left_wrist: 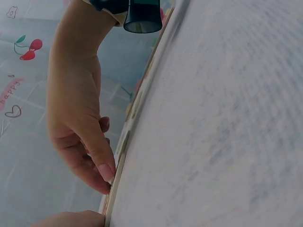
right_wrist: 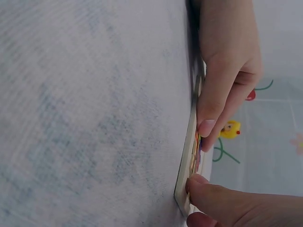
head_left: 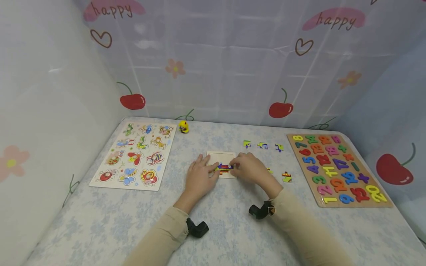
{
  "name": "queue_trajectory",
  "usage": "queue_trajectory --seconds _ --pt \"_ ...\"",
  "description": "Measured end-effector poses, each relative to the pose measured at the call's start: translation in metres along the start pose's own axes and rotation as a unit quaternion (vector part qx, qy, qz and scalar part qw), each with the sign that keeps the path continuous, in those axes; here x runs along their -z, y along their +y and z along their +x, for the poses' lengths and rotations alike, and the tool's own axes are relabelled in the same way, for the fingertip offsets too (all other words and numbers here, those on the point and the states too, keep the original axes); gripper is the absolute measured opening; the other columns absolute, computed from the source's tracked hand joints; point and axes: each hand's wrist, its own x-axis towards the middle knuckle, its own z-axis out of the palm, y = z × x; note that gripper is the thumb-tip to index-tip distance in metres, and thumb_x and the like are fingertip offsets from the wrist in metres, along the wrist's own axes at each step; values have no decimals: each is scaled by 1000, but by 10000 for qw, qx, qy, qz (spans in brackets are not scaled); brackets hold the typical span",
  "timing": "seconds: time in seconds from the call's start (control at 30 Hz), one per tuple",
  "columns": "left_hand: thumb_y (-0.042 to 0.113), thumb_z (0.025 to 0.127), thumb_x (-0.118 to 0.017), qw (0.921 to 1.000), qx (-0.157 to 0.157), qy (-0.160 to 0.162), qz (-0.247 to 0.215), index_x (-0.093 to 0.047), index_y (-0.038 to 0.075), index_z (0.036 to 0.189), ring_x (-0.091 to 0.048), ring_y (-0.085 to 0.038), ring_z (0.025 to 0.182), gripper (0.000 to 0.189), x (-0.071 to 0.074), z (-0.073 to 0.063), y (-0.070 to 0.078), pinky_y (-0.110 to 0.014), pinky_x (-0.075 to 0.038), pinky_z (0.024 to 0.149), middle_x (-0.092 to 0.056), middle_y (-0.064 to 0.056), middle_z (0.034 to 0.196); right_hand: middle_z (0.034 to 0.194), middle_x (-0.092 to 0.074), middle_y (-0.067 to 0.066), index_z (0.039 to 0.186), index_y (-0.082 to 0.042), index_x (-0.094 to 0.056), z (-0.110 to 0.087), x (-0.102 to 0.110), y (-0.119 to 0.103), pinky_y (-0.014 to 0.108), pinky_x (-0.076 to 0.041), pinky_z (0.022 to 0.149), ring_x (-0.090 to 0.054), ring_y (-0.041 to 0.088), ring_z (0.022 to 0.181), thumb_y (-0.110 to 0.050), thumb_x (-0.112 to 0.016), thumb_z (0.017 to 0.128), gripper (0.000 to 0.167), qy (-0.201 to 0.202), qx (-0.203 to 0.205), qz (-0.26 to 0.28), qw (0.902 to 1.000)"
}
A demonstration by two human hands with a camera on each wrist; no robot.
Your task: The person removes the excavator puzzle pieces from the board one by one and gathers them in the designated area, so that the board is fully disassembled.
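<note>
A small wooden puzzle tray (head_left: 221, 157) lies between the hands, its lower part filled with joined, colourful puzzle pieces (head_left: 225, 168). My left hand (head_left: 199, 175) rests on the tray's left side, fingers spread and fairly straight, with thumb and index finger touching the pieces. At the tray's right side, my right hand (head_left: 247, 168) pinches a puzzle piece, largely hidden under its fingers, against the end of the row. In the left wrist view the right hand (left_wrist: 78, 118) has thumb and fingers together at the tray's edge. The right wrist view shows the left thumb and index finger close to the pieces.
Loose puzzle pieces lie right of the tray, among them a yellow-green one (head_left: 247, 143) and a striped one (head_left: 287, 177). An insect picture board (head_left: 168, 147) lies at left, a number board (head_left: 317, 195) at right. A yellow toy (head_left: 183, 126) stands at the back.
</note>
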Motion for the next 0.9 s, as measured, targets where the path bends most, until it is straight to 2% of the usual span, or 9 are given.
queue_trajectory --seconds 0.27,0.6,0.7,0.9 --pt "41 95 -61 9999 82 81 -56 -69 28 126 -33 -34 148 35 1 1 2 -55 -28 120 -49 -7 152 95 -62 -1 111 -15 -73 2 -7 2 34 -45 75 -50 19 91 -30 -76 87 28 86 -25 159 9998" --pt "39 94 -63 9997 178 82 -123 -71 27 125 -34 -37 147 34 3 3 5 -55 -29 120 -50 -9 151 103 -63 3 110 -10 -69 5 -7 3 39 -49 88 -54 21 98 -26 -74 87 28 88 -59 453 9989" --pt "39 94 -64 9997 172 106 -154 -71 27 124 -35 -37 147 33 3 3 5 -55 -29 119 -50 -9 151 100 -63 4 109 -9 -68 6 -7 1 38 -49 84 -54 19 92 -25 -74 86 28 64 -129 514 9986" --pt "41 93 -64 9997 160 128 -155 -72 28 123 -36 -37 146 33 0 2 4 -55 -31 119 -51 -8 150 85 -61 3 105 -8 -65 7 -8 -1 30 -45 66 -53 16 73 -22 -71 87 23 81 -294 883 9956"
